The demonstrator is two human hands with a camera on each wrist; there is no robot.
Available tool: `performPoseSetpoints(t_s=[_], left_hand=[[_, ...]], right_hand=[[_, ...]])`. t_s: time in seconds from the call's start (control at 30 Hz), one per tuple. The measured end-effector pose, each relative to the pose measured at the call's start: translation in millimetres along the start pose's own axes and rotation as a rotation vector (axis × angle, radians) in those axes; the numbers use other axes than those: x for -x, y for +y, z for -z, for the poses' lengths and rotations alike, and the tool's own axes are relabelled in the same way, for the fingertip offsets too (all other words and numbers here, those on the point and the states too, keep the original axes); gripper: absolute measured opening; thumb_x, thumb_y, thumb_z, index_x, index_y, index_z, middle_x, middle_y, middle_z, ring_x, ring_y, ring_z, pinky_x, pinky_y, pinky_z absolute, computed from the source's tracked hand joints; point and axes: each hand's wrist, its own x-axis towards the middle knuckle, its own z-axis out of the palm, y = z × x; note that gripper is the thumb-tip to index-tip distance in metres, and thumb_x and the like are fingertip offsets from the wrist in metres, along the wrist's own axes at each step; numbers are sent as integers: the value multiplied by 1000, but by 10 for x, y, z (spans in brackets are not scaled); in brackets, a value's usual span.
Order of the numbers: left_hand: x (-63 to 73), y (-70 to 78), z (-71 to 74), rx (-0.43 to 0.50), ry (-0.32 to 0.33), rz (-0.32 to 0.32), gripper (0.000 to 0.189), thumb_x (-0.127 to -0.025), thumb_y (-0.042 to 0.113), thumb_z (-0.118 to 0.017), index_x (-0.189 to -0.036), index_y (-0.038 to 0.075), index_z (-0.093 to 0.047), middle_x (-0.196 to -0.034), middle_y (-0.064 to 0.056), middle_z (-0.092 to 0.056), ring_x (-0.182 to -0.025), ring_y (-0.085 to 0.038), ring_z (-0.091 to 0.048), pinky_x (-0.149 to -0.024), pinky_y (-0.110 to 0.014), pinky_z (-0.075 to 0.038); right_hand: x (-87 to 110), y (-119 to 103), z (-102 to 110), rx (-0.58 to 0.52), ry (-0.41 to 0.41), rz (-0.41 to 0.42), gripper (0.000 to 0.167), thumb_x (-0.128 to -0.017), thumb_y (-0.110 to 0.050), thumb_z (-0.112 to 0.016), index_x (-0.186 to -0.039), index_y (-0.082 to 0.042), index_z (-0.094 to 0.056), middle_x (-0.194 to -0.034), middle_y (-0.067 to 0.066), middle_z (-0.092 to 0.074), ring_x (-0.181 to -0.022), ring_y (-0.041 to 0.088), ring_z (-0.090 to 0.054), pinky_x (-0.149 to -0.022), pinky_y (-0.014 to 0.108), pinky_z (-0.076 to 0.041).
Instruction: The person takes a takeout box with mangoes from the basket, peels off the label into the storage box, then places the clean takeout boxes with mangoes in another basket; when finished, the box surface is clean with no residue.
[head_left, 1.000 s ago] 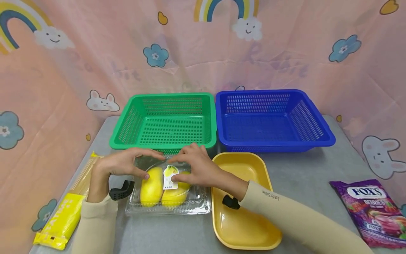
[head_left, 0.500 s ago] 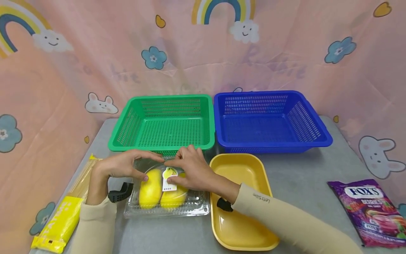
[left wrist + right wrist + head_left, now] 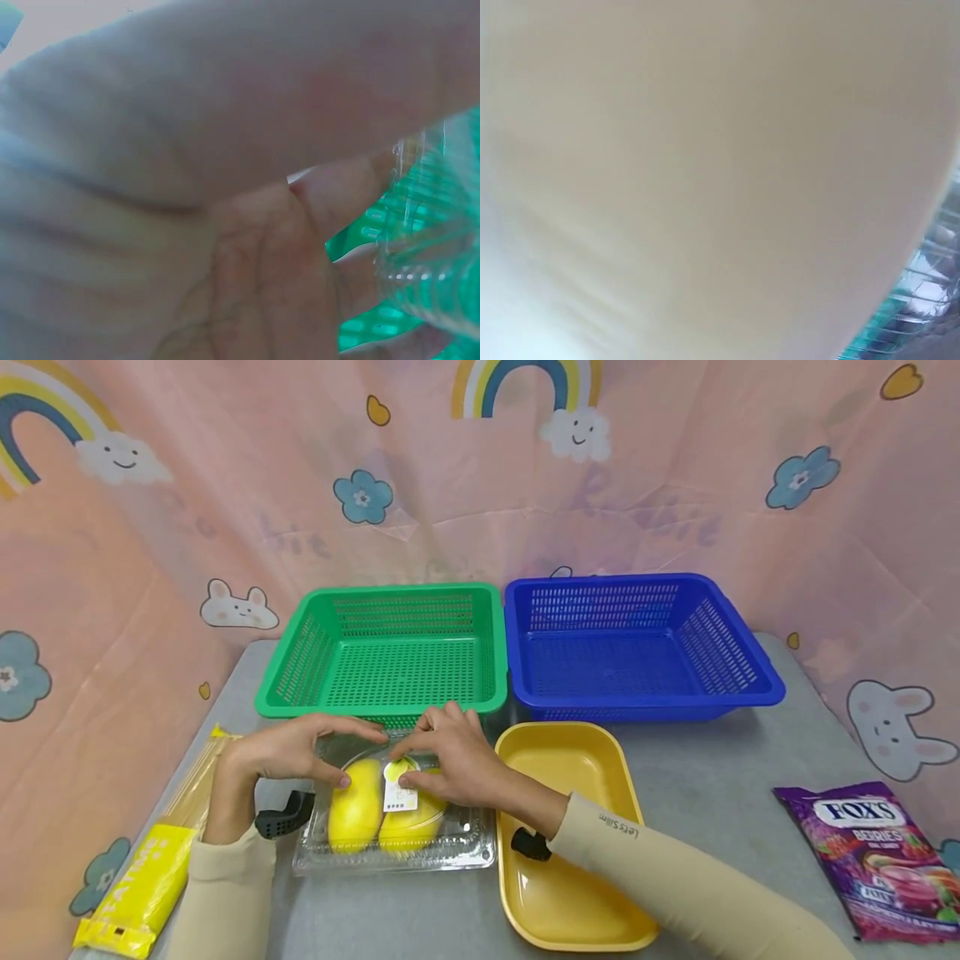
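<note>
Presently, clear box (image 3: pixel 396 828) of yellow fruits (image 3: pixel 352 817), 6 o'clock from green basket (image 3: pixel 405 670): left hand (image 3: pixel 296 752) gripping it, right hand (image 3: pixel 463 762) with thumb at label (image 3: pixel 400 795), grip untellable; uneven thumb pressure could dent the lid (image 3: pixel 459 828).

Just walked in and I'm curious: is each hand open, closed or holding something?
Left hand: closed, holding the clear plastic clamshell.
Right hand: at its label; can't tell whether pinching.
</note>
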Motion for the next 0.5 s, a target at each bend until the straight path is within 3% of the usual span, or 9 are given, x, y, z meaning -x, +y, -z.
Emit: performPoseSetpoints(t_s=[0.17, 0.33, 0.5], left_hand=[[-7, -10, 2, 8, -2, -1, 63, -85, 13, -82, -143, 22, -60, -154, -6, -53, -146, -39, -42, -115, -68, -33], [-11, -20, -2, 5, 1, -2, 63, -85, 12, -82, -143, 23, -60, -154, -6, -53, -146, -38, -42, -115, -69, -32], [-9, -22, 0, -4, 2, -2, 63, -85, 13, -82, -143, 21, -60, -153, -5, -53, -146, -37, -43, -115, -69, -32]], right_hand=[[2, 5, 5, -7, 7, 0, 29, -86, -32, -81, -115, -26, -78, -103, -2, -61, -90, 17, -37, -84, 35, -24], [7, 18, 8, 66, -45, 5, 38, -91, -37, -76, -127, -25, -73, -107, -1, -59, -93, 18, -36, -85, 35, -24], [8, 22, 18, 63, -56, 9, 27, -92, -34, -75, -118, -27, -77, -109, -2, -59, -94, 17, -37, -85, 35, -25]])
